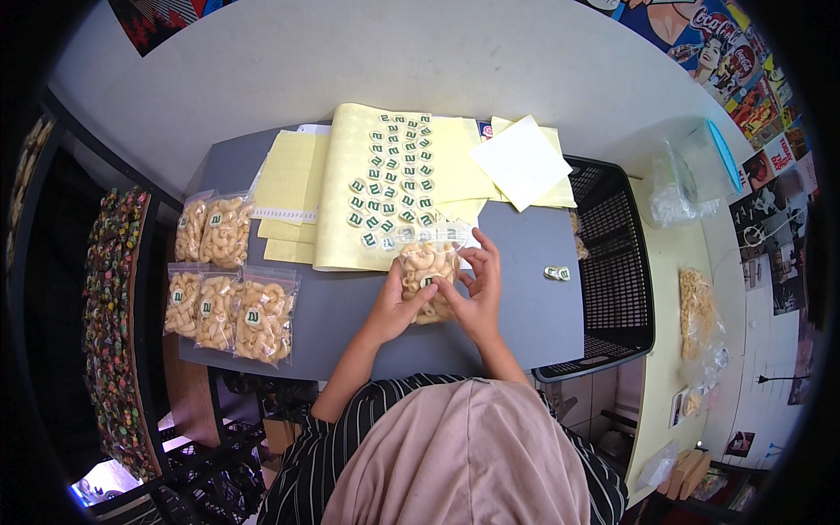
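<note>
Both my left hand point(396, 306) and my right hand point(475, 297) are closed on a clear bag of curly pale snacks point(423, 262) at the front middle of the grey table point(542, 324). My right thumb presses at a small round green-and-white sticker on the bag's front, beside my left thumb. Just behind the bag lies a large yellow backing sheet point(346, 131) bearing rows of similar stickers point(394, 175). To the left, several sealed bags of the same snacks point(262, 315) lie in two rows, stickers showing on their fronts. A small loose sticker piece point(556, 273) lies right of my hands.
Yellow and white papers point(521, 162) overlap at the back. A black plastic basket point(626, 341) adjoins the table's right side, beside a pale side counter point(656, 420) with a clear container point(709, 162) and plastic bags. A dark rack point(122, 332) stands at the left; a wall backs the table.
</note>
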Demonstrator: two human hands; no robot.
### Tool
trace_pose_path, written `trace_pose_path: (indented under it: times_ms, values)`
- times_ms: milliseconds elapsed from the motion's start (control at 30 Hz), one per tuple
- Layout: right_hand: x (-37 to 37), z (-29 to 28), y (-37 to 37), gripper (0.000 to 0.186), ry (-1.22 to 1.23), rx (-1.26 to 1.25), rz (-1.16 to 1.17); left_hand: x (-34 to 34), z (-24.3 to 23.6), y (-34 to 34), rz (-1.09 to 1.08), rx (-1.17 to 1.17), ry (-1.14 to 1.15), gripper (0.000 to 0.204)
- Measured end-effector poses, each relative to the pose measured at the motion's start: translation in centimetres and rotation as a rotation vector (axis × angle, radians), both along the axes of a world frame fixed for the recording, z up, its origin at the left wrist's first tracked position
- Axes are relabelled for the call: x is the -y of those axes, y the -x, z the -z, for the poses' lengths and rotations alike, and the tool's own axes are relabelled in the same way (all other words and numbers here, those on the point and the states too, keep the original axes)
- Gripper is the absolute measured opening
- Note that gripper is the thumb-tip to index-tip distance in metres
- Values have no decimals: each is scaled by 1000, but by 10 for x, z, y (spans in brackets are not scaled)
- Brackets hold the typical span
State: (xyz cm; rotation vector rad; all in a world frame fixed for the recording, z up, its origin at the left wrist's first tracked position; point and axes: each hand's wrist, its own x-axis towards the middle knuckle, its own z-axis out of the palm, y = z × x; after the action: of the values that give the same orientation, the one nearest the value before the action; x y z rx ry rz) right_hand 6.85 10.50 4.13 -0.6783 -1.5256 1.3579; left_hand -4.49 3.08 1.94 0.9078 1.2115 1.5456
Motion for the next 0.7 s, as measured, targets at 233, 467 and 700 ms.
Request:
trace_pose_path:
  times_ms: [233, 467, 700]
  values:
    - [-9, 2, -1, 48, 154, 60, -236, 4, -1, -1, 14, 72, -6, 64]
    - [-10, -3, 1, 48, 432, -65, -316, 6, -6, -3, -21, 23, -35, 63]
    - [-7, -5, -4, 61, 110, 93, -427, 6, -2, -1, -190, 38, 30, 43]
